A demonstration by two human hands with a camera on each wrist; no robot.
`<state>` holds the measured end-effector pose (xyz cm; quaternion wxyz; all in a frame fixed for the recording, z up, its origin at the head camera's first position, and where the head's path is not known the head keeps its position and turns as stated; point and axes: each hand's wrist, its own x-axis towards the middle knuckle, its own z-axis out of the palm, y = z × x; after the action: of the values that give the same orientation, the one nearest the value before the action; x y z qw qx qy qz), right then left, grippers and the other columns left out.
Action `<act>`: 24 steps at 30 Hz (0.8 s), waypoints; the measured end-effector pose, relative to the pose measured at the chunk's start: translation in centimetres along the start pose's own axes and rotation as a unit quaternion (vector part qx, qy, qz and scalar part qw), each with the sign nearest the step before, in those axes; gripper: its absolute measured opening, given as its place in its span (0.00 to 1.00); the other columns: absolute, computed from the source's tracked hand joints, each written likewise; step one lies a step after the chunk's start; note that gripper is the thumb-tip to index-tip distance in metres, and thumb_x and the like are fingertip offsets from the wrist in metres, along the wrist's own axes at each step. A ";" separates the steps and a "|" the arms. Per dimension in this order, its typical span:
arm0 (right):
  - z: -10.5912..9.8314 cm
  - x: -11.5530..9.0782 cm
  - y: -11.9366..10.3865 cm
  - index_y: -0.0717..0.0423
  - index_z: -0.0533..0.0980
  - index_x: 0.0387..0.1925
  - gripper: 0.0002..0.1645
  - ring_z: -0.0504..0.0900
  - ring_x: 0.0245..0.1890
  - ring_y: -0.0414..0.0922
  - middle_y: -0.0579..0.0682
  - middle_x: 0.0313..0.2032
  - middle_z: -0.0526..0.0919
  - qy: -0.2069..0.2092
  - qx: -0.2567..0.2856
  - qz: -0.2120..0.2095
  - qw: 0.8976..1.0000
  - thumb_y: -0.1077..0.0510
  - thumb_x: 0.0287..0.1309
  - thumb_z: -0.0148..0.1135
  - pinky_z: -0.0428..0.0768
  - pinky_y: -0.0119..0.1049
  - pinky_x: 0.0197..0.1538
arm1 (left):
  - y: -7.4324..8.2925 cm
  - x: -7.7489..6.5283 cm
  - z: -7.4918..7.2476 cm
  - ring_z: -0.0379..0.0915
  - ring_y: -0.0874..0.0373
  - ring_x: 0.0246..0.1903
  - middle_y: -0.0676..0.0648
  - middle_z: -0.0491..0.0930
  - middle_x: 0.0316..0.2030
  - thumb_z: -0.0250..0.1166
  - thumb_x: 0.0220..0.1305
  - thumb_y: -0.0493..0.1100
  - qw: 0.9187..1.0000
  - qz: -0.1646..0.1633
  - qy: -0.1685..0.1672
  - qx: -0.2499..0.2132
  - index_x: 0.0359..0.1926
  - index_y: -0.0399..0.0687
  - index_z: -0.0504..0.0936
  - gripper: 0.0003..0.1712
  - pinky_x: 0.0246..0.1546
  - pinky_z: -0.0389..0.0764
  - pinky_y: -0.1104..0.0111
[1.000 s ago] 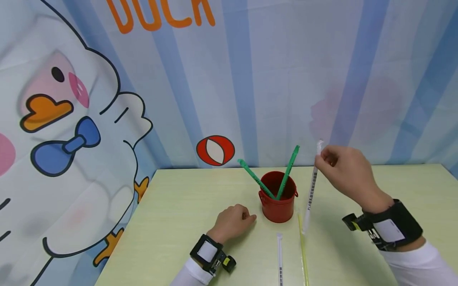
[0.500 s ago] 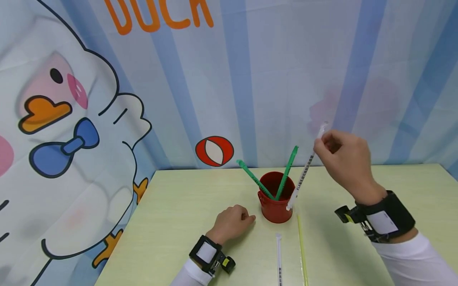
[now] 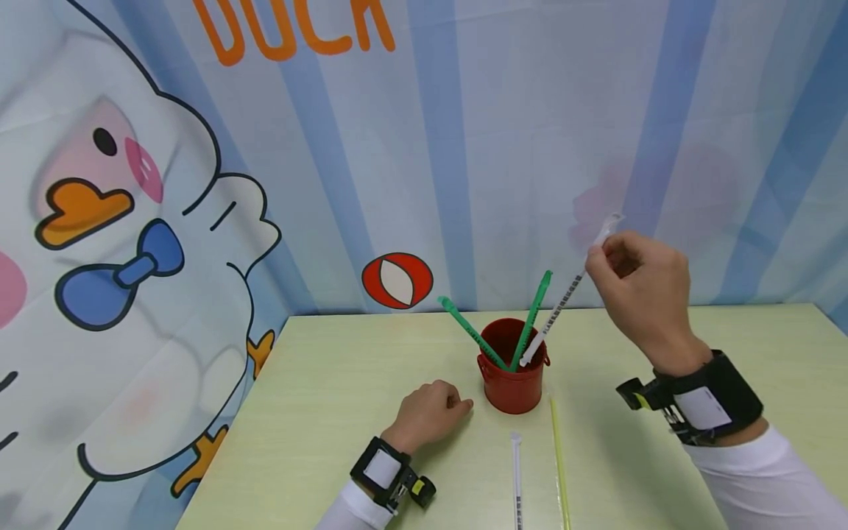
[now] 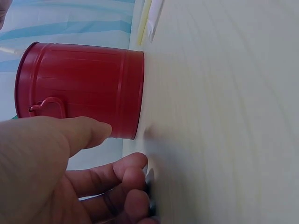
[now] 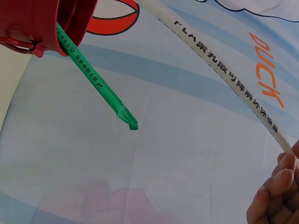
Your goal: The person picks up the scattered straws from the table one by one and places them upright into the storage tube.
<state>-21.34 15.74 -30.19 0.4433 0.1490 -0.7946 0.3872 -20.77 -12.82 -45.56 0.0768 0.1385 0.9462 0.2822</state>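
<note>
Your right hand pinches the white straw near its top, thumb against fingertips with no gap you'd notice. Straw is tilted, upper end leaning towards the worktop's far right corner, black "PLA" print running along it. Lower end sits over the mouth of the red bucket, at the front part of the rim; can't tell whether it's below the rim or touching. Your left hand rests on the worktop just beside the bucket, on the side towards the left edge: fingers loosely bent, thumb apart from them, holding nothing. Bucket stands upright near the far edge, a bit left of that edge's middle. Two in it: left green straw leans towards the left edge, right green straw leans the other way, tops above the rim. Nearer you, loose white straw and yellow straw lie side by side, apart, running towards the near edge, ends cut off by the frame. Past the far edge hangs a blue striped backdrop.
</note>
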 end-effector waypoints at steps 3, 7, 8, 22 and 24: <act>0.2 0.0 0.1 0.63 0.82 0.28 0.09 0.64 0.23 0.17 0.57 0.21 0.82 0.005 -0.007 -0.001 1.000 0.64 0.63 0.61 0.63 0.20 0.31 | 0.0 0.0 0.0 0.59 0.64 0.16 0.56 0.61 0.13 0.63 0.71 0.50 1.000 -0.001 0.000 0.001 0.16 0.52 0.70 0.25 0.20 0.57 0.70; 0.7 -0.1 0.6 0.62 0.82 0.27 0.09 0.69 0.21 0.25 0.56 0.20 0.83 0.005 -0.028 -0.001 1.000 0.63 0.62 0.61 0.63 0.21 0.29 | -0.1 0.0 0.1 0.59 0.64 0.16 0.57 0.60 0.13 0.63 0.71 0.50 1.000 0.000 0.002 0.003 0.16 0.52 0.69 0.25 0.20 0.57 0.70; 0.8 -0.2 0.7 0.61 0.82 0.27 0.09 0.71 0.21 0.29 0.56 0.20 0.83 0.003 -0.033 0.000 0.999 0.62 0.62 0.61 0.63 0.21 0.29 | -0.1 0.0 0.1 0.59 0.64 0.15 0.57 0.60 0.12 0.63 0.71 0.50 1.000 0.000 0.002 0.003 0.16 0.53 0.69 0.25 0.20 0.57 0.70; 2.8 -1.6 2.7 0.60 0.82 0.28 0.11 0.79 0.21 0.50 0.57 0.22 0.83 -0.051 -0.063 0.048 0.996 0.59 0.64 0.60 0.66 0.33 0.24 | 0.0 0.0 0.1 0.59 0.65 0.15 0.57 0.61 0.12 0.63 0.71 0.51 1.000 -0.001 0.002 0.009 0.15 0.53 0.70 0.26 0.20 0.57 0.70; 3.1 -1.9 2.9 0.60 0.81 0.28 0.11 0.79 0.21 0.50 0.57 0.22 0.83 -0.060 -0.064 0.052 0.995 0.59 0.64 0.60 0.67 0.34 0.24 | 0.0 0.0 0.1 0.59 0.65 0.15 0.57 0.61 0.12 0.63 0.71 0.51 1.000 -0.001 0.003 0.010 0.15 0.53 0.70 0.26 0.20 0.57 0.70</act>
<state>-23.78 15.16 -34.10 0.3826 0.1012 -0.8498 0.3482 -20.71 -12.77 -45.61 0.0728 0.1374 0.9492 0.2734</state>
